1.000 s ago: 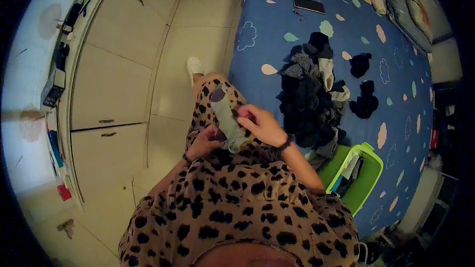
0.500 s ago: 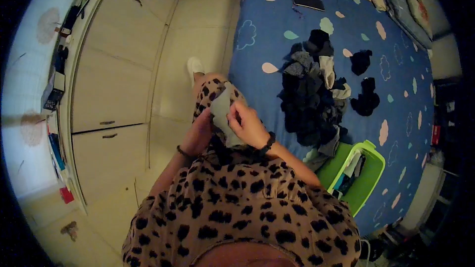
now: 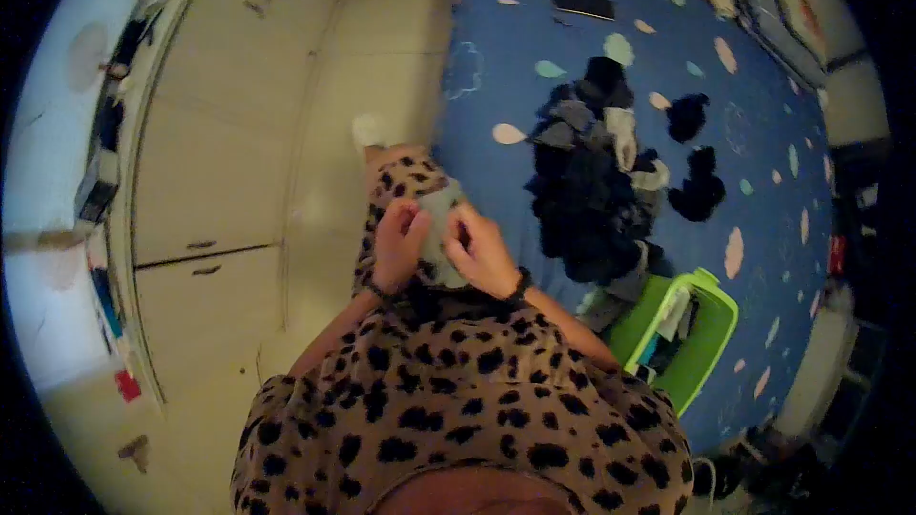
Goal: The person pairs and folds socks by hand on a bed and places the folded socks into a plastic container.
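Observation:
A light grey sock [image 3: 439, 243] is stretched out over my lap between my two hands. My left hand [image 3: 397, 246] is closed on its left edge, fingers curled in. On the opposite edge my right hand [image 3: 482, 250] grips the sock in a pinch. To the right on the bed lies a heap of socks [image 3: 587, 191], mostly black and dark grey. A white sock [image 3: 621, 136] shows on the heap's right side. Two black bundles, an upper one [image 3: 687, 117] and a lower one [image 3: 698, 186], lie apart from it.
An open green bin [image 3: 701, 362] holding some folded cloth stands by my right elbow on the blue patterned bed [image 3: 763, 257]. A dark phone [image 3: 583, 5] lies farther up the bed. Pale cabinets [image 3: 210, 133] line the left side, with floor between them and the bed.
My left hand has moved up and closed on the sock's left edge. The sock now lies spread between both hands. The whole view has shifted slightly.

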Tool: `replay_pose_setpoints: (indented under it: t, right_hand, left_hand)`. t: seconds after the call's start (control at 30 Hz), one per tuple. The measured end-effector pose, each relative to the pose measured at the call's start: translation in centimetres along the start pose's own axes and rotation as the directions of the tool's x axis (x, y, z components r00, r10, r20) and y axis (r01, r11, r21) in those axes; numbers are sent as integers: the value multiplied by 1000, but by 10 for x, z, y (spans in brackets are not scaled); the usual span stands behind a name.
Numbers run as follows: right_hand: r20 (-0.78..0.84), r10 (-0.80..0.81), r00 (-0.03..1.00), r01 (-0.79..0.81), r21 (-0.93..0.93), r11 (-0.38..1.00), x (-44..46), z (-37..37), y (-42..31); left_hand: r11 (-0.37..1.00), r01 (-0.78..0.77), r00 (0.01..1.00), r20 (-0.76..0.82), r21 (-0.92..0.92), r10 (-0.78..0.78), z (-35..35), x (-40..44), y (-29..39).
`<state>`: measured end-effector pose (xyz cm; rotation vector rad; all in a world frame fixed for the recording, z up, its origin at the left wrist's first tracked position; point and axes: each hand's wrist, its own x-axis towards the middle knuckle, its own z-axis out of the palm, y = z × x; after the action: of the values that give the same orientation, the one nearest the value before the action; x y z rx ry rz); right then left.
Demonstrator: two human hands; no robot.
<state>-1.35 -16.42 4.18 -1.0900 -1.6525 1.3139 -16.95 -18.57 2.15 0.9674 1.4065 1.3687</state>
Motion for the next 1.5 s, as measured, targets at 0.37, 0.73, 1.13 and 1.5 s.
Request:
replay_pose_setpoints:
  t: [0.37, 0.73, 1.13, 1.5]
  right_hand:
    - [222, 376, 900, -431, 591, 682, 1, -1, -3]
    - [-314, -254, 915, 251, -50, 967, -1, 6, 1]
    - [-456, -11, 890, 115, 201, 973, 10, 20, 14]
    - [-225, -99, 969, 97, -19, 995, 8, -14, -9]
  left_hand:
    - [971, 207, 964, 146, 118, -223, 5, -16, 35]
    - [943, 331, 940, 80, 33, -332, 7, -11, 47]
    - [950, -61, 984, 178, 305, 6, 21, 6, 38]
    - [974, 150, 947, 259, 167, -190, 22, 18, 57]
